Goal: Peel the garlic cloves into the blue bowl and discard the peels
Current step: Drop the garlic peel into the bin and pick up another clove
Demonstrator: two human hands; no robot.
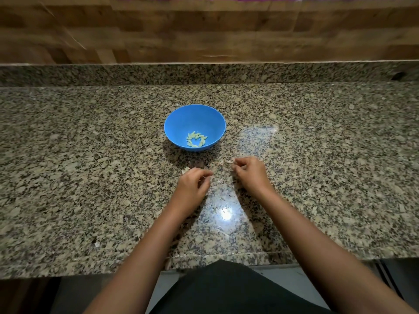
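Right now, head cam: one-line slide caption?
Both hands gather scraps on granite counter beside blue bowl of peeled cloves.

Bare forearms (145, 245), no sleeves, dark garment (226, 288) at the waist

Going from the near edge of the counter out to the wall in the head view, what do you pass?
Granite counter edge → left hand → right hand → blue bowl holding peeled garlic cloves → granite upstand → wooden wall.
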